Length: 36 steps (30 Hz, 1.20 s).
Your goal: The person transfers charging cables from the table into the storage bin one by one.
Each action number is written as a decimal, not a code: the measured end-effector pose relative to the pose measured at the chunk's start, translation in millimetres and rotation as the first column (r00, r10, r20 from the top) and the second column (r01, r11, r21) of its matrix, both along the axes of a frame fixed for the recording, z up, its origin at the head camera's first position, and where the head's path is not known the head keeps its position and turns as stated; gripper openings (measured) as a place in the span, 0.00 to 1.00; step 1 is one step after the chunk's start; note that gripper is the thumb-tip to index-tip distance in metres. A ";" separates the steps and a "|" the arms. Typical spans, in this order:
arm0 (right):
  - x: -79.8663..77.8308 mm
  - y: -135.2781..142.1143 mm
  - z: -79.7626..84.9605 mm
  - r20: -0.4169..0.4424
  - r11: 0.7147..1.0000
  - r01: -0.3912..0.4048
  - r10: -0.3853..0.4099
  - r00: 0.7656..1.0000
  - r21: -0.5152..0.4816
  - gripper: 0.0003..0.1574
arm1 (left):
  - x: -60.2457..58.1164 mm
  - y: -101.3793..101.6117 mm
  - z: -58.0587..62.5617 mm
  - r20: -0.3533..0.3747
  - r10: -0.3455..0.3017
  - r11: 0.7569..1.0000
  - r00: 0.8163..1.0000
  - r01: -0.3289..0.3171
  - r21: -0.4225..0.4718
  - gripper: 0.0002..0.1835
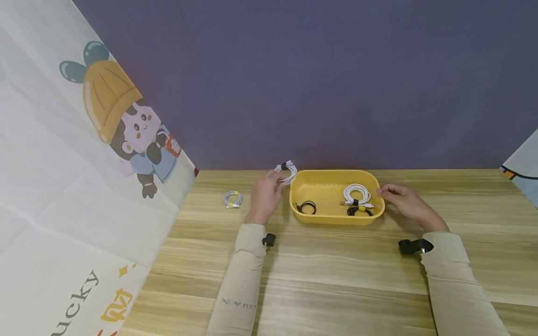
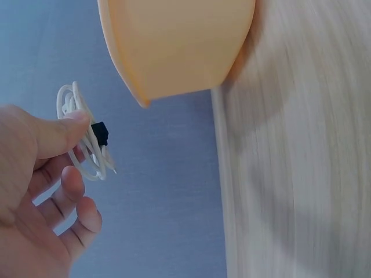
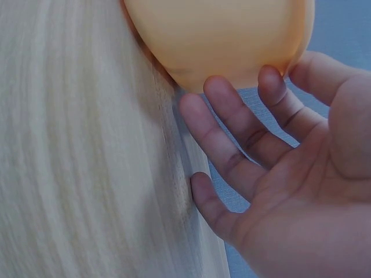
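Far left of frame: pale printed sheet (image 1: 38,154) with a cartoon figure (image 1: 126,116) in a yellow hat. Lower left corner of the sheet: dark letters "ucky", the word cut by the frame edge; orange characters (image 1: 117,305) beside it, not read with certainty.

Left of centre: grey cable (image 1: 225,199), coiled, yellow tie, lying on the wooden table (image 1: 319,280).

Next, centre: left hand (image 1: 265,196), thumb and fingertips pinching a coiled white cable (image 1: 288,171) with a black tie. Cable is off the table, just beside the tray's left end. Left wrist view: remaining fingers loosely bent, slightly apart. Sleeve (image 1: 237,289) at lower centre bears dark lettering, too faint to read surely.

Right of centre: yellow tray (image 1: 336,220) on the table. Inside, left part: small black cable (image 1: 299,207), coiled. Inside, right part: second white cable (image 1: 346,193), coiled, black tie; a black cord (image 1: 352,211) with yellow tie lies at its lower edge.

Right of tray: right hand (image 1: 403,201), thumb and index finger pinching the tray's right rim. Right wrist view: other fingers extended, spread, little finger well apart.
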State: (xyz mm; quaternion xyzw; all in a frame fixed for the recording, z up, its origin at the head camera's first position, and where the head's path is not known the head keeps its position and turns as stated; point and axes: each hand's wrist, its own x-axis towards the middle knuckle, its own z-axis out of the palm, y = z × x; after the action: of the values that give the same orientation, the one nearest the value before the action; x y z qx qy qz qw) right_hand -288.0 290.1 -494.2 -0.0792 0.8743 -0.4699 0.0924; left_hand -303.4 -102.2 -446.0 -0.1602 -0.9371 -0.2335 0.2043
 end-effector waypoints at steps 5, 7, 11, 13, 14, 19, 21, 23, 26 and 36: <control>1.2 -0.7 1.6 -0.002 1.000 -0.007 0.007 1.000 -0.003 0.29 | -0.3 3.5 -1.5 -0.009 -0.007 1.000 1.000 0.006 -0.026 0.11; 2.4 -1.1 2.9 -0.005 1.000 -0.007 0.007 1.000 -0.005 0.29 | 0.1 4.8 -1.7 -0.013 -0.015 0.999 1.000 0.014 -0.031 0.10; 3.8 -1.2 4.3 -0.013 1.000 -0.008 0.008 1.000 -0.009 0.30 | 1.8 7.6 -0.9 -0.015 -0.032 0.999 0.999 0.031 -0.034 0.10; 4.2 -1.1 4.5 -0.015 1.000 -0.009 0.009 1.000 -0.010 0.31 | 2.0 9.0 -0.9 -0.020 -0.038 0.998 0.999 0.037 -0.041 0.11; 4.3 -1.0 4.5 -0.016 1.000 -0.008 0.008 1.000 -0.010 0.31 | 2.2 9.7 -0.9 -0.025 -0.040 0.998 0.999 0.039 -0.046 0.11; 2.7 -0.6 2.9 -0.015 1.000 -0.008 0.008 1.000 -0.007 0.31 | 2.7 12.4 -1.5 -0.045 -0.046 0.997 0.998 0.043 -0.068 0.10; 1.2 -0.1 1.2 -0.015 1.000 -0.009 0.009 1.000 -0.001 0.30 | 3.3 13.3 -1.2 -0.046 -0.049 0.997 0.998 0.046 -0.066 0.10; -0.1 0.2 -0.5 -0.015 1.000 -0.010 0.011 1.000 0.004 0.29 | 4.0 14.2 -1.0 -0.043 -0.053 0.997 0.998 0.050 -0.061 0.10; -1.2 0.5 -2.3 -0.015 1.000 -0.010 0.010 1.000 0.006 0.28 | 4.4 15.7 -1.1 -0.038 -0.060 0.997 0.997 0.058 -0.054 0.10; 3.5 -0.6 3.5 -0.008 1.000 -0.009 0.009 1.000 -0.012 0.32 | 2.7 17.9 -3.5 -0.053 -0.070 0.996 0.996 0.067 -0.061 0.09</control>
State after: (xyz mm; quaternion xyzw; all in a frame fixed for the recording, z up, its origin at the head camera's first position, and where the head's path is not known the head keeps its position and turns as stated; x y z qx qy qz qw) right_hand -284.6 289.5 -490.8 -0.0857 0.8713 -0.4746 0.0909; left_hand -300.7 -84.3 -449.5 -0.2047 -0.9315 -0.2078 0.2172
